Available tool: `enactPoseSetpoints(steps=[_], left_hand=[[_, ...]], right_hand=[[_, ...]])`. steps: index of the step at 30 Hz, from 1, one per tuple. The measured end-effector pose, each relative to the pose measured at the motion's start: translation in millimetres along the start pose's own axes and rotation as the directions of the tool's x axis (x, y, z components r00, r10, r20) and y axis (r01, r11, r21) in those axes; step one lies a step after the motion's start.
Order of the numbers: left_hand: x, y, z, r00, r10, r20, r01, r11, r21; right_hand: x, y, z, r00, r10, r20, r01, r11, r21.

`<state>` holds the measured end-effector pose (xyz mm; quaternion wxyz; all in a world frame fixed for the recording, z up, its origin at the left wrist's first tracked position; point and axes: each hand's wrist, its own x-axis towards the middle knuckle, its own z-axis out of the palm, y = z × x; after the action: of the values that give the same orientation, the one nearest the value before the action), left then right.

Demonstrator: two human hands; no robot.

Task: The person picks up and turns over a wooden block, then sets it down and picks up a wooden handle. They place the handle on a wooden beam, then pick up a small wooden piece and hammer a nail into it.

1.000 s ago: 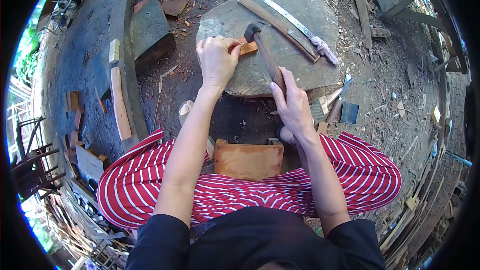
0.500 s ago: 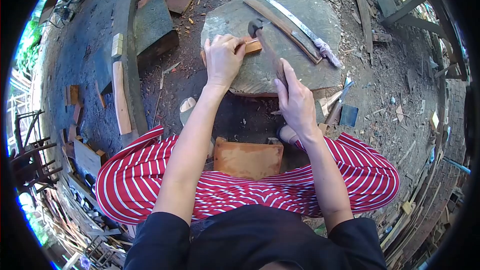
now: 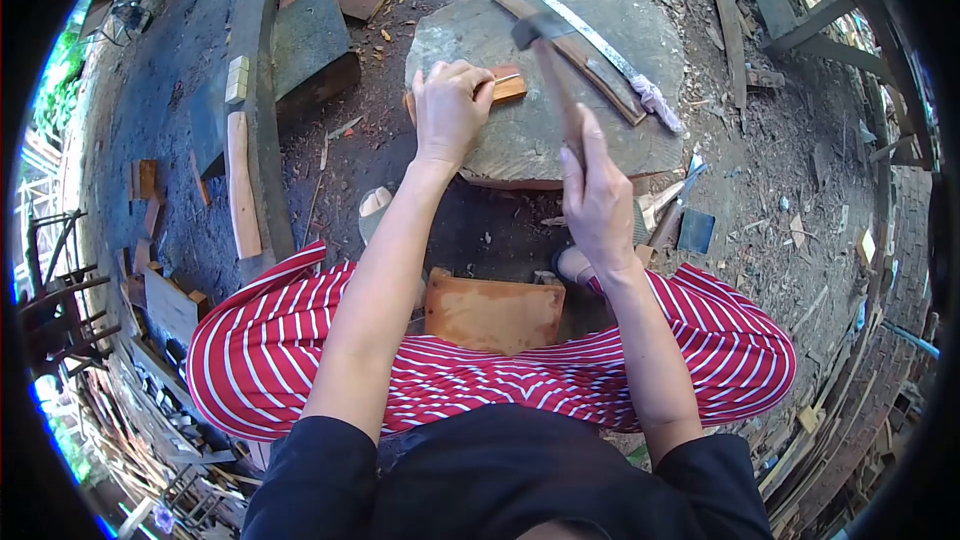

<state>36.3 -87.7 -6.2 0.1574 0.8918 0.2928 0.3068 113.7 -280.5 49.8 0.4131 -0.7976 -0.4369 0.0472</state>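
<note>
My left hand (image 3: pixel 450 112) is closed in a pinch over a small reddish-brown wooden block (image 3: pixel 511 90) on the tree-stump top (image 3: pixel 455 38). A thin, pale, rod-like piece (image 3: pixel 508 78) runs out from its fingertips along the block; its kind is too small to make out. The block's middle is hidden under the hand. In my right hand (image 3: pixel 600 190) is a hammer (image 3: pixel 556 90), gripped by its wooden handle. The hammer's dark head is blurred and raised to the right of the block.
Farther back on the stump lie a wooden strip (image 3: pixel 590 70) and a long metal blade (image 3: pixel 585 35) with a cloth-wrapped end. A small wooden board (image 3: pixel 495 315) is between my legs. Left of the stump stands a heavy block (image 3: pixel 312 45). Wood scraps litter the ground.
The hammer head has swung up and to the right, away from the wooden block. My left hand stays in nearly the same place on the block.
</note>
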Motion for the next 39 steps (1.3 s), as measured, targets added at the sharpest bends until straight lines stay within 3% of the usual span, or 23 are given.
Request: enactPoseSetpoints(steps=[1,3,8,12,16,24,39], left_hand=[[0,1,-1,1.0,-0.003,0.004,0.003,1.0,-0.011],[3,2,-2,1.0,0.004,0.003,-0.004,1.0,-0.022],[1,-1,-1,1.0,0.009,0.011,-0.009,1.0,0.015],[2,3,-2,1.0,0.017,-0.002,-0.017,1.0,-0.002],[-4,-3,-2,0.999,0.044,-0.023,-0.044,0.999,-0.003],[-4,-7,-1,0.994,0.097,-0.045,-0.097,0.995,-0.006],[-3,-4,4,0.997,-0.024,-0.067,0.019,0.997,-0.077]], right_hand=[[-1,3,1,1.0,-0.003,-0.003,0.003,1.0,-0.003],[0,5,2,0.973,0.127,0.194,-0.102,0.986,-0.132],[2,-4,0,1.0,0.015,-0.006,-0.015,1.0,0.023],[-6,11,9,0.978,0.101,0.181,-0.082,0.991,-0.109],[-1,2,4,0.977,0.165,0.134,-0.175,0.983,0.062],[-11,17,6,0.976,0.152,0.153,-0.163,0.985,0.057],[-9,14,8,0.956,0.204,0.212,-0.213,0.977,0.024]])
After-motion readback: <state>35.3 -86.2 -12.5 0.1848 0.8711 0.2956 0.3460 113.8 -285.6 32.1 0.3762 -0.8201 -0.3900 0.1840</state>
